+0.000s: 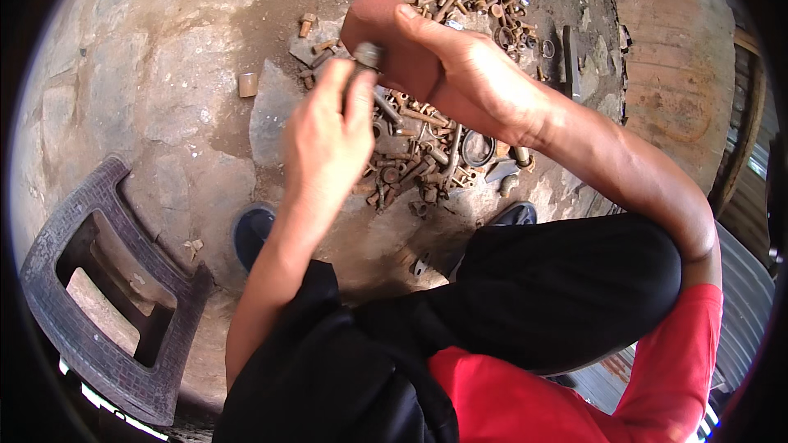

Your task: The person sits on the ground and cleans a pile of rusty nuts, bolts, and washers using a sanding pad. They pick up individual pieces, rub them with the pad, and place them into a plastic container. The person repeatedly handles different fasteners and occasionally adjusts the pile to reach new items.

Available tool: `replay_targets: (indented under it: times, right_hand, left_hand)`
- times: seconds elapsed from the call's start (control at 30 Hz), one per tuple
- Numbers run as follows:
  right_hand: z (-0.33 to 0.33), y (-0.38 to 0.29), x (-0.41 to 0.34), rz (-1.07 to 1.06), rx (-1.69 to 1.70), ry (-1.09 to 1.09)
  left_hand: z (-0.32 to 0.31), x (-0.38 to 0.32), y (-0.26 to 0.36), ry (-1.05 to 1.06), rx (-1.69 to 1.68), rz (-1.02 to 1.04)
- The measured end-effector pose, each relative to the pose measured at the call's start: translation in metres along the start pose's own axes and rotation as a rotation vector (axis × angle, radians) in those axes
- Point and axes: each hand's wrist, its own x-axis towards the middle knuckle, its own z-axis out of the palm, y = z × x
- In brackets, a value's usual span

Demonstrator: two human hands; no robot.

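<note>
My left hand (pixel 332 117) grips a metal bolt (pixel 369 55) between thumb and fingers, its blurred head pointing up. Most of its shank is hidden by my fingers. A reddish-brown sheet of sandpaper (pixel 394 43) lies curved in my right hand (pixel 480 74), the thumb pressed on its upper face. The bolt head overlaps the sheet in view; whether they touch, I cannot tell. Below both hands, rusty bolts, nuts and other metal fittings (pixel 425 166) are spread over the stone floor.
A dark plastic chair or stool (pixel 74 295) with a woven pattern is at the left. A short rusty metal cylinder (pixel 248 85) stands apart on the stone floor (pixel 197 67). Near the pile's right side lies a flat metal bar (pixel 571 61), with a rusty metal sheet (pixel 671 74) beyond it.
</note>
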Motion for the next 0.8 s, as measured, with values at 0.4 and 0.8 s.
replay_targets:
  times: [0.4,0.8]
  right_hand:
    - [-0.007,-0.004,-0.002,0.02,-0.169,-0.085]
    - [0.0,-0.024,-0.003,-0.028,-0.784,-0.155]
  left_hand:
    - [0.006,-0.02,0.01,-0.304,-0.224,-0.164]
    - [0.0,-0.014,-0.003,-0.274,-0.646,-0.423]
